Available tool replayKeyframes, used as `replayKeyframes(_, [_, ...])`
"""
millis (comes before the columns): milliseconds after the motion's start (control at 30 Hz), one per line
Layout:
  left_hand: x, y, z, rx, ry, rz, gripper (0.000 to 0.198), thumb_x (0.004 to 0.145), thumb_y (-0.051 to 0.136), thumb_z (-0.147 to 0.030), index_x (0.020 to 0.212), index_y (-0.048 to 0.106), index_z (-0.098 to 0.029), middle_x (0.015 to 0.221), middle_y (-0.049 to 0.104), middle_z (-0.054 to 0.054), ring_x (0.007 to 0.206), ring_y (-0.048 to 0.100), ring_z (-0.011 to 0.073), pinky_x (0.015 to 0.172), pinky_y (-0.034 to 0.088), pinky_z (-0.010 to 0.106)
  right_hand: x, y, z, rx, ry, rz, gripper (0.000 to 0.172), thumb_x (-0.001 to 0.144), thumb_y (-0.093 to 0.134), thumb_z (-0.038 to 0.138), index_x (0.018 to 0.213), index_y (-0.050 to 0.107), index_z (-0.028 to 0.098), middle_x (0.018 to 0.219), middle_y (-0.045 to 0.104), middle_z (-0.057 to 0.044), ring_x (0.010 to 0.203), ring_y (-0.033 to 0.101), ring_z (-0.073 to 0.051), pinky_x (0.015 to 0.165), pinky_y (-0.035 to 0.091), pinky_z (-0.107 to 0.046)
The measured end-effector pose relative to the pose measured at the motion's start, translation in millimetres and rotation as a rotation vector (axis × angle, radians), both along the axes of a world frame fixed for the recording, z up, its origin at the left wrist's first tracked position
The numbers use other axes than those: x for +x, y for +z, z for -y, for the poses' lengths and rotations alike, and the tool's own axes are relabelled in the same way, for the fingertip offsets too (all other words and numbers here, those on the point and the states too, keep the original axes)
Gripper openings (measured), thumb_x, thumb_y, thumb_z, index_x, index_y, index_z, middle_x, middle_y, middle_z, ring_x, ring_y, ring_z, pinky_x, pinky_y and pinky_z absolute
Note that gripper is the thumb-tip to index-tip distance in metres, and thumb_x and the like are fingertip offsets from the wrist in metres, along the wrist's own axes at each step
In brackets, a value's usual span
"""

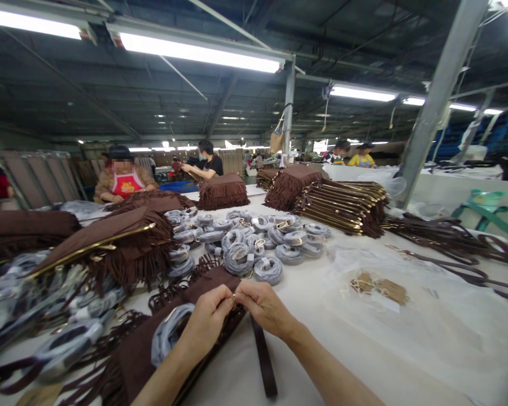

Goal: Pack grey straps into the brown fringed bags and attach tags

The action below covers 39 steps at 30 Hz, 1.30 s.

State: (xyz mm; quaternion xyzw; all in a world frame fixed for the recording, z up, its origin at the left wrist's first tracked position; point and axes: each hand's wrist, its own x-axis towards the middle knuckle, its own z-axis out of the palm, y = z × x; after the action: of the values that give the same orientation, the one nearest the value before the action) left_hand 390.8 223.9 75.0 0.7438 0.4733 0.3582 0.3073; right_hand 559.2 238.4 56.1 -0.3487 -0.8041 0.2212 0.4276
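My left hand (209, 316) and my right hand (265, 307) meet fingertip to fingertip, both closed in a pinch. Between them shows a tiny bright metal piece (234, 296), mostly covered by my fingers. A dark brown strap (262, 358) runs from under my right hand down onto the table. Beneath my hands lies a brown fringed pouch (129, 361), its edge toward me partly hidden by my left forearm. On that pouch, behind my left wrist, rests a bluish-grey wrapped coil (163, 338).
Many wrapped coils (238, 258) lie beyond my hands. Stacks of brown fringed pouches stand left (110, 239) and back right (342, 206). Clear plastic with tan tags (392, 290) and loose dark straps (444, 239) lie right. Co-workers (125, 180) sit across the table.
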Motion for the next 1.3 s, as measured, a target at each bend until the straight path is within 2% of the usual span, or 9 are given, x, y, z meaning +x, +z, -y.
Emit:
replayKeyframes(300, [-1.6, -8.4, -4.9, 0.074, 0.083, -0.094, 0.024, 0.080, 0.043, -0.034, 0.060, 0.045, -0.021, 0.062, 0.051, -0.001, 0.065, 0.048, 0.0173, 0.062, 0.034, 0.028, -10.3, -8.5, -0.5, 0.010, -0.002, 0.012, 0.032, 0.095, 0.043, 0.028, 0.064, 0.047, 0.021, 0.062, 0.050, 0.004, 0.060, 0.045, -0.013, 0.058, 0.032, -0.024])
replayKeyframes(400, [-5.8, -0.1, -4.7, 0.055, 0.038, -0.132, 0.023, 0.081, 0.043, -0.032, 0.063, 0.052, -0.020, 0.064, 0.055, -0.001, 0.067, 0.051, 0.0170, 0.063, 0.037, 0.027, -8.3, -9.1, -3.5, -0.011, -0.007, 0.015, 0.033, 0.093, 0.047, 0.027, 0.061, 0.045, 0.021, 0.059, 0.047, 0.004, 0.058, 0.045, -0.012, 0.057, 0.031, -0.024])
replayKeyframes(500, [-18.0, 19.6, -3.2, 0.088, -0.004, -0.184, 0.023, 0.082, 0.045, -0.031, 0.088, 0.065, -0.020, 0.089, 0.065, 0.004, 0.083, 0.058, 0.0190, 0.075, 0.044, 0.027, 5.0, -1.4, -8.0, -0.005, -0.090, -0.041, 0.032, 0.094, 0.046, 0.029, 0.064, 0.051, 0.020, 0.063, 0.051, 0.003, 0.062, 0.048, -0.012, 0.059, 0.034, -0.023])
replayKeyframes(600, [-41.4, 38.1, -1.4, 0.106, 0.134, -0.485, 0.046, 0.080, 0.048, -0.030, 0.123, 0.055, -0.015, 0.122, 0.060, 0.013, 0.111, 0.055, 0.0263, 0.095, 0.042, 0.036, 21.4, 8.1, -11.8, 0.056, -0.244, -0.036, 0.029, 0.094, 0.046, 0.028, 0.068, 0.056, 0.019, 0.066, 0.054, 0.002, 0.064, 0.050, -0.013, 0.062, 0.036, -0.024])
replayKeyframes(700, [-69.6, 41.3, 3.0, -0.061, 0.192, -0.904, 0.045, 0.079, 0.049, -0.029, 0.119, 0.055, -0.010, 0.117, 0.062, 0.019, 0.111, 0.057, 0.0341, 0.094, 0.042, 0.045, 25.0, 11.3, -11.5, 0.099, -0.224, 0.030, 0.015, 0.087, 0.053, 0.019, 0.074, 0.061, 0.019, 0.076, 0.060, -0.001, 0.072, 0.053, -0.015, 0.068, 0.039, -0.026])
replayKeyframes(867, [-91.9, 34.0, 20.1, -0.101, 0.203, -0.923, 0.021, 0.079, 0.040, -0.015, 0.090, 0.057, -0.017, 0.097, 0.068, 0.010, 0.094, 0.063, 0.0253, 0.082, 0.044, 0.035, 4.7, 13.0, 5.8, -0.492, 0.131, -0.039, 0.015, 0.083, 0.055, 0.027, 0.072, 0.059, 0.017, 0.072, 0.062, -0.003, 0.066, 0.060, -0.016, 0.059, 0.047, -0.026])
replayKeyframes(1033, [-48.8, 65.7, 43.8, 0.124, 0.258, -0.648, 0.014, 0.086, 0.038, -0.025, 0.085, 0.051, -0.019, 0.080, 0.063, 0.003, 0.076, 0.060, 0.0202, 0.069, 0.043, 0.030, -14.7, 22.3, 29.6, -0.899, 0.655, -0.428, 0.042, 0.075, 0.069, 0.053, 0.098, 0.062, 0.019, 0.092, 0.067, -0.005, 0.078, 0.067, -0.018, 0.056, 0.055, -0.025])
replayKeyframes(1167, [-12.2, 90.9, 59.6, 0.235, 0.105, -0.437, 0.039, 0.089, 0.044, -0.039, 0.120, 0.050, -0.017, 0.110, 0.063, 0.008, 0.095, 0.059, 0.0222, 0.083, 0.045, 0.033, -8.5, 22.4, 20.4, -0.909, 0.520, -0.782, 0.047, 0.071, 0.075, 0.052, 0.100, 0.062, 0.018, 0.081, 0.069, -0.001, 0.065, 0.066, -0.016, 0.054, 0.059, -0.028])
replayKeyframes(1300, [-20.4, 62.4, 70.0, 0.134, 0.153, -0.654, 0.069, 0.078, 0.060, -0.038, 0.138, 0.036, -0.016, 0.129, 0.054, 0.016, 0.114, 0.055, 0.0300, 0.095, 0.043, 0.040, 26.7, 20.7, -2.7, -1.023, 0.271, -0.794, 0.035, 0.083, 0.062, 0.051, 0.086, 0.062, 0.016, 0.066, 0.065, 0.002, 0.048, 0.058, -0.008, 0.040, 0.047, -0.015])
